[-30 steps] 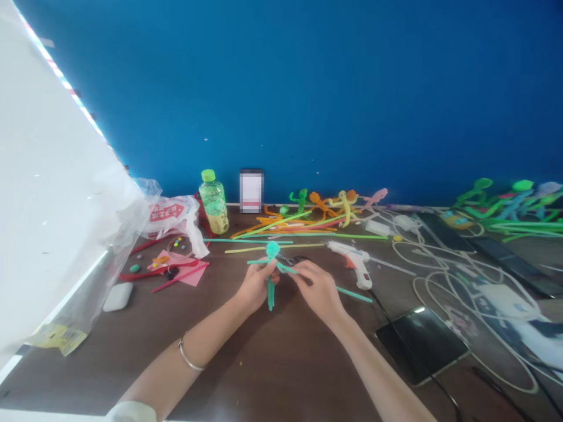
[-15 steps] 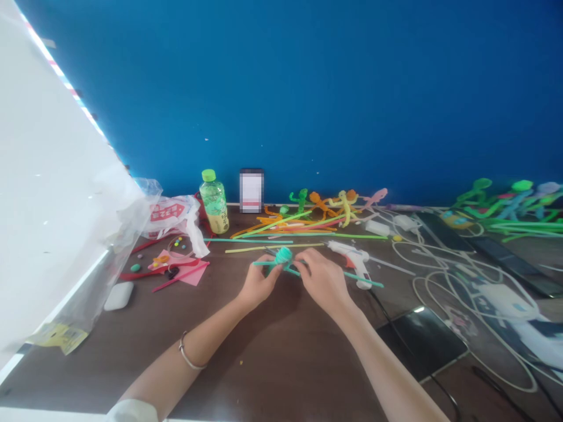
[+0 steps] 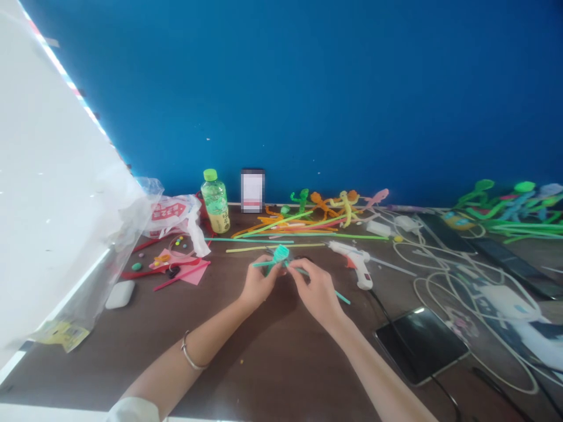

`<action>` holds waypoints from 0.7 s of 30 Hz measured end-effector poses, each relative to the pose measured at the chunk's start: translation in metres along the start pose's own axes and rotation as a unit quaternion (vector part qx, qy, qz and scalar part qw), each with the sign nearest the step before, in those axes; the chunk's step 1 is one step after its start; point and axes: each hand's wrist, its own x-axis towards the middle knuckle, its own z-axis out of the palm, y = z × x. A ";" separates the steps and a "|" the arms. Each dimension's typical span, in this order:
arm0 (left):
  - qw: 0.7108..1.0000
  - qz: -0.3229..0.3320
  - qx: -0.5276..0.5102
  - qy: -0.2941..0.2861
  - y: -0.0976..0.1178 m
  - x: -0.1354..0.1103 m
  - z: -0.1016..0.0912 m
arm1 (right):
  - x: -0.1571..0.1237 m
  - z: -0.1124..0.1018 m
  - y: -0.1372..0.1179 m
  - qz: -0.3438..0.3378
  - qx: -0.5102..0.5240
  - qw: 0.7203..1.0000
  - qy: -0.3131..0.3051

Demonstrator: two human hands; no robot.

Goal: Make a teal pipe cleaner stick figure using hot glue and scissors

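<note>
A teal pipe-cleaner figure [image 3: 280,254] with a coiled head is held between my left hand [image 3: 259,285] and my right hand [image 3: 314,291]. Both hands pinch it at its middle, and my fingers hide its centre. One long teal stem [image 3: 328,292] runs from it toward the lower right, and a short arm sticks out to the left. A metal bangle [image 3: 190,357] circles my left wrist. Just beyond the hands lie loose yellow and teal pipe cleaners [image 3: 259,246] on the brown table [image 3: 272,369].
A white glue gun [image 3: 355,264] lies right of my hands, with a black tablet [image 3: 421,346] nearer me. White cables [image 3: 453,275] sprawl across the right. Left are pink paper [image 3: 182,271], a plastic bag [image 3: 173,217] and a white case [image 3: 119,294]. A green-capped bottle [image 3: 215,202] and pipe-cleaner figures [image 3: 345,206] stand behind.
The teal figure has turned from hanging upright to lying tilted, with its long stem pointing lower right. My hands have come closer together around its middle.
</note>
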 end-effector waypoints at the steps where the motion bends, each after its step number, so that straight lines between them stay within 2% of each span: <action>1: 1.000 -0.014 -0.028 0.005 0.001 0.000 0.001 | -0.001 0.001 0.000 -0.009 0.004 1.000 0.003; 6: 0.982 -0.084 -0.167 0.027 0.010 -0.001 0.004 | -0.005 0.005 0.006 -0.079 -0.011 0.997 -0.013; 11: 0.957 -0.160 -0.236 0.053 0.015 -0.001 0.005 | -0.008 0.004 0.016 -0.160 -0.065 0.984 -0.039; 15: 0.935 -0.211 -0.282 0.041 0.016 0.000 0.003 | -0.010 0.002 0.020 -0.187 -0.149 0.971 -0.014; 21: 0.933 -0.198 -0.299 0.022 0.018 0.000 0.002 | -0.012 -0.001 0.023 -0.233 -0.229 0.945 0.010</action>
